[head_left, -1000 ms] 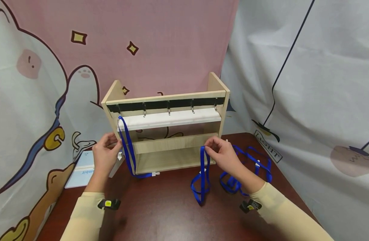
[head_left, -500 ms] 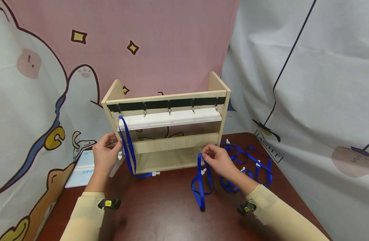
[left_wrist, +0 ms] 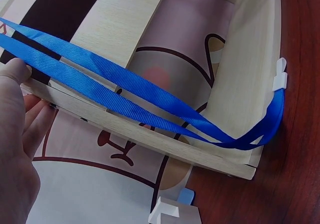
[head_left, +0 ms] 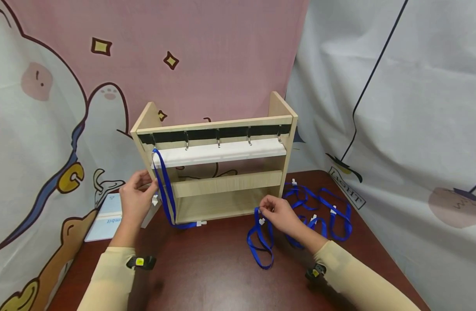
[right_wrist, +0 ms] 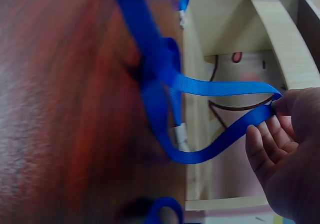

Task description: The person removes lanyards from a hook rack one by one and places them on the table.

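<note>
A small wooden shelf [head_left: 226,183] with a row of metal hooks stands on the table. My left hand [head_left: 136,196] holds its left side panel, thumb on the front edge and fingers behind, as the left wrist view shows [left_wrist: 150,134]. One blue lanyard [head_left: 166,181] hangs from the leftmost hook beside that hand, its white clip [left_wrist: 281,76] at the shelf's foot. Between thumb and forefinger, my right hand [head_left: 280,212] pinches another blue lanyard [right_wrist: 230,87] by its loop, in front of the shelf's right half. The lower part of this lanyard lies bent on the tabletop.
Several more blue lanyards [head_left: 341,216] with white clips lie tangled on the table [head_left: 207,268] to the right. A printed booklet [head_left: 107,218] lies at the left, near a white object [left_wrist: 175,213] beside the shelf. Printed curtains [head_left: 230,52] enclose the back and sides.
My right hand has come down and slightly left, lowering the pinched lanyard so that more of it folds onto the table. The left hand stays in place on the shelf.
</note>
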### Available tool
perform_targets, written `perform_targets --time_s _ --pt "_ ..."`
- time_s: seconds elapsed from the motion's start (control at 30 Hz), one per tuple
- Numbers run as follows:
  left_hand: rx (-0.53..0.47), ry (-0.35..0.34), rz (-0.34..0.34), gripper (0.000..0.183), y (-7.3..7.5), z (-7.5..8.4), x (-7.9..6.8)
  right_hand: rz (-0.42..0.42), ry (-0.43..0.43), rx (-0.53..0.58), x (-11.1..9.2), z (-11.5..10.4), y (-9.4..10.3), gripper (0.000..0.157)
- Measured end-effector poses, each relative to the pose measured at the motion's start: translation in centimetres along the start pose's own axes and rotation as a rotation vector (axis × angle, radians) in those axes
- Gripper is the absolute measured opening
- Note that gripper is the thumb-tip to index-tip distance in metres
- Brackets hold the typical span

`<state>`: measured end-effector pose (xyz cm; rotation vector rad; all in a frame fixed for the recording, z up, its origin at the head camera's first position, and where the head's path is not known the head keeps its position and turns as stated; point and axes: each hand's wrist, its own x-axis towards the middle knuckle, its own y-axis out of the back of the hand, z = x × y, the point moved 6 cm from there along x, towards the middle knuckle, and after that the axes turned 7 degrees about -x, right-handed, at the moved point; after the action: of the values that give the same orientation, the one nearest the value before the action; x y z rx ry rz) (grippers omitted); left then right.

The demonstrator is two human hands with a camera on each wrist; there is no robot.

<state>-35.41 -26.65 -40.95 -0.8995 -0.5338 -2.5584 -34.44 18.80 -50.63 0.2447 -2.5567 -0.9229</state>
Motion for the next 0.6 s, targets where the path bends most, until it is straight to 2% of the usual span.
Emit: perform_targets --time_s 0.33,0.6 --pt "-0.003 -0.007 0.002 0.024 0.0 0.1 0.0 -0.065 -0.056 -0.053 -0.5 2.7 -1.9 0.008" --pt "-0.004 0.004 -0.003 0.025 0.0 0.0 0.0 -0.114 -0.025 -0.088 -0.9 3.9 -3.3 0.012"
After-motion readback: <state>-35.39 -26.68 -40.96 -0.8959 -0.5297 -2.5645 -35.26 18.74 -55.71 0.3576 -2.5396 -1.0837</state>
